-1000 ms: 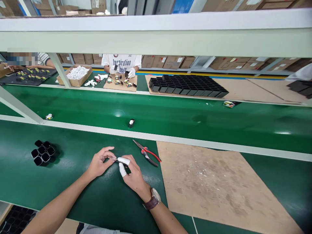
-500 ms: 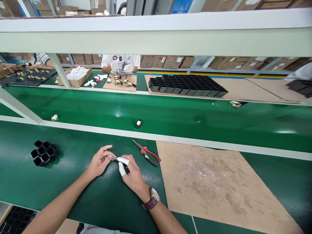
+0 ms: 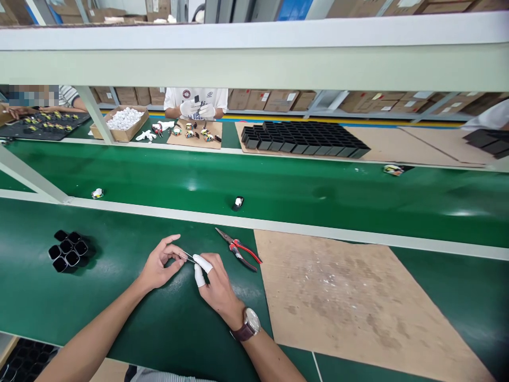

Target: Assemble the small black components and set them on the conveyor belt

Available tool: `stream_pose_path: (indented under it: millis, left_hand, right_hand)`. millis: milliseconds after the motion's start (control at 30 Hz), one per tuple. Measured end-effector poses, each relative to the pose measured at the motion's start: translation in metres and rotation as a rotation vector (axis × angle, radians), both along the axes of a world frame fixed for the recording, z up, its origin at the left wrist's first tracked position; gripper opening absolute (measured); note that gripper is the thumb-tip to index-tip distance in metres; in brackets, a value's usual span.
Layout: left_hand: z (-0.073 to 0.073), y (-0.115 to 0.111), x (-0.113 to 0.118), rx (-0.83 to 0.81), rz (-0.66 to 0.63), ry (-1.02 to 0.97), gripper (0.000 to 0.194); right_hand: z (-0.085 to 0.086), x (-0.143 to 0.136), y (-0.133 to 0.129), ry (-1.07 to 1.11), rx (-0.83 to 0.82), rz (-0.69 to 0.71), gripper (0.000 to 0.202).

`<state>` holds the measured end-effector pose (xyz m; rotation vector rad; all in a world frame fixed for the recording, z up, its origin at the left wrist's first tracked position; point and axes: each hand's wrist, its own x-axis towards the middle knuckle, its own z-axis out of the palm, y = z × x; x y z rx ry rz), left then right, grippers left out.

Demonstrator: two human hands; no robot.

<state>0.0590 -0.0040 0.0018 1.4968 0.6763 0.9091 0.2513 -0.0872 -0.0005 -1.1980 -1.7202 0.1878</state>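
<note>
My right hand (image 3: 218, 289), with white covers on its thumb and index finger, is closed around a thin pair of metal tweezers (image 3: 190, 258). The two prongs point left, slightly apart. At their tips, the thumb and some fingers of my left hand (image 3: 161, 265) come together in a pinch, while one finger sticks out above. Whether anything small sits between the left fingertips is too fine to see. Just right of my hands lie long-nose pliers (image 3: 238, 249) with red and black handles.
A cluster of black square cups (image 3: 68, 250) stands at left, and a stained cardboard sheet (image 3: 338, 297) lies at right. Beyond the white rail, small parts, one a black piece (image 3: 238, 202), sit on the green belt (image 3: 286, 185). Across it, a gloved co-worker (image 3: 196, 103) handles something dark.
My left fingers have drawn slightly away from the right hand, exposing more of the tweezers' prongs. The parts on the belt have shifted right.
</note>
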Motion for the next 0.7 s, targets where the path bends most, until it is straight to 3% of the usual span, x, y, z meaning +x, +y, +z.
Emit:
stream_pose_path:
  millis: [400, 700]
  left_hand:
    - [-0.0009, -0.0009, 0.0027, -0.123, 0.049, -0.003, 0.073]
    - [0.0056, 0.0044, 0.006, -0.266, 0.174, -0.166, 0.078]
  right_hand:
    - [-0.0014, -0.0006, -0.0002, -0.023, -0.018, 0.017, 0.057]
    - [-0.002, -0.0048, 0.0003, -0.038, -0.042, 0.01, 0.057]
